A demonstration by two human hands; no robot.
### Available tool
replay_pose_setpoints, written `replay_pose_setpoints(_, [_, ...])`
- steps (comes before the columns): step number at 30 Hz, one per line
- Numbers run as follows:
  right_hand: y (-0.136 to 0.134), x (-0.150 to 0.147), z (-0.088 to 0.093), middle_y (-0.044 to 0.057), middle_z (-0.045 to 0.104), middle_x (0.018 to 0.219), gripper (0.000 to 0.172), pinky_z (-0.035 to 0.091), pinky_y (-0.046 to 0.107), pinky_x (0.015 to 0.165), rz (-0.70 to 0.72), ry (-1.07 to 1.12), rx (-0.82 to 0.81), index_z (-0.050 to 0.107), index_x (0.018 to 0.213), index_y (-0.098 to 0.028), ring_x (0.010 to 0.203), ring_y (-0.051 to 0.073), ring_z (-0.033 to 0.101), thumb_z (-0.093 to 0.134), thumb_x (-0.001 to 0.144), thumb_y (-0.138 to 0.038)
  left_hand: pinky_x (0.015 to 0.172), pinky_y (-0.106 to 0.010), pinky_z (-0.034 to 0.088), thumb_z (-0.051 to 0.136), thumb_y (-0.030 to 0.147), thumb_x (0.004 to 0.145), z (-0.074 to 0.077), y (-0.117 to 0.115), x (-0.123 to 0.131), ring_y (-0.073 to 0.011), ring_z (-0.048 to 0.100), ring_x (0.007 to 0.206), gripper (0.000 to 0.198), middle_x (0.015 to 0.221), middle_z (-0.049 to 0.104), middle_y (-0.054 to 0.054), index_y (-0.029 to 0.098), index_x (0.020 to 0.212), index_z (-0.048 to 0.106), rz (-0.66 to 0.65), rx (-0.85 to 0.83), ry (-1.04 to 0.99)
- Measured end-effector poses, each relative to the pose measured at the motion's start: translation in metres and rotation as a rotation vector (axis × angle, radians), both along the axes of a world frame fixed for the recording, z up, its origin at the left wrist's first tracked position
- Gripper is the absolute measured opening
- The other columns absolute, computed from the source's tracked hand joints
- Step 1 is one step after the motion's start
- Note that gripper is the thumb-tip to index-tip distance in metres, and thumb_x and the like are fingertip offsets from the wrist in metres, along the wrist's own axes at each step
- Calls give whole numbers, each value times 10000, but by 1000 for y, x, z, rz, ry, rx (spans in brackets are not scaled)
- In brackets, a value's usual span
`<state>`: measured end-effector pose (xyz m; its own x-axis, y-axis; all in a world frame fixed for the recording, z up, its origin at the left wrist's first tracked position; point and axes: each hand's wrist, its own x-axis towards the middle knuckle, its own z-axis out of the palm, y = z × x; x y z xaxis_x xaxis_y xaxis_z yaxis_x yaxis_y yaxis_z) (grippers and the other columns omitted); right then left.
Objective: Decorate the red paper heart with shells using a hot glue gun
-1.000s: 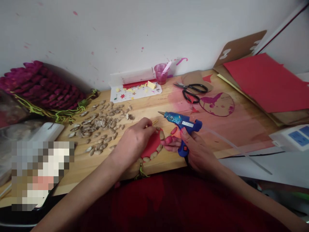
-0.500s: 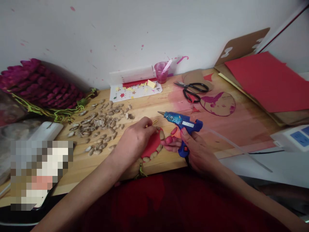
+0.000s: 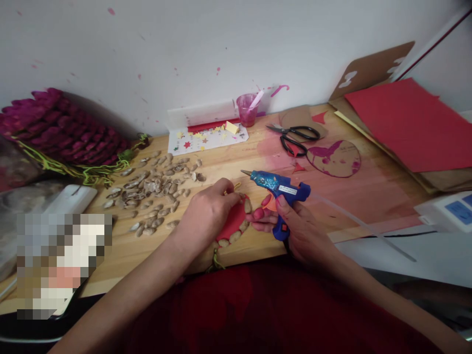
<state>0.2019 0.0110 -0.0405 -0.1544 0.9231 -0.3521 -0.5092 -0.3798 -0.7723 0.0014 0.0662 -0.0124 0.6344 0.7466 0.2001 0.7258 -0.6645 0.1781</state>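
Observation:
My right hand (image 3: 295, 219) is wrapped around the handle of a blue hot glue gun (image 3: 271, 182), its nozzle pointing left above the table. A finger of that hand reaches the edge of a red heart-like piece (image 3: 232, 223), whose rim is lined with peanut shells (image 3: 235, 237). My left hand (image 3: 210, 209) is bent over the piece, thumb and fingers pinched at its upper edge on a peanut shell that is mostly hidden. A yellow cord loop (image 3: 238, 186) shows just beyond the fingertips. Green strings (image 3: 216, 260) hang from the piece's lower end.
Loose peanut shells (image 3: 155, 189) are spread to the left. Behind are a star-strewn paper (image 3: 210, 143) and a pink cup (image 3: 247, 110). Black scissors (image 3: 295, 135) and a cardboard heart (image 3: 334, 158) lie right of centre; red sheets (image 3: 409, 125) lie far right. A purple woven object (image 3: 66, 125) stands left.

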Motion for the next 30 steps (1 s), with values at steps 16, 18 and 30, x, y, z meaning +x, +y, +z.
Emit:
replay_pose_setpoints(16, [1, -2, 1, 28, 772, 818, 276, 607, 385, 784, -17, -13, 17, 653, 886, -254, 881, 228, 756, 707, 855, -523, 771, -252, 539, 614, 83, 909, -11, -2, -14, -135, 649, 851, 160, 962, 663, -49, 168, 952, 742, 95, -42, -371])
replay_pose_setpoints(18, [0, -2, 1, 30, 769, 818, 278, 608, 383, 784, -16, -16, 19, 654, 887, -251, 896, 229, 754, 699, 862, -523, 744, -249, 532, 636, 97, 903, -13, -1, -11, -135, 644, 833, 145, 962, 663, -49, 174, 947, 751, 102, -31, -361])
replay_pose_setpoints(30, [0, -2, 0, 45, 769, 829, 276, 607, 380, 798, -22, -7, 7, 646, 883, -237, 918, 231, 754, 712, 859, -504, 675, -243, 503, 686, 139, 885, -23, 3, -1, -128, 624, 745, 98, 922, 660, -40, 182, 892, 774, 113, 24, -303])
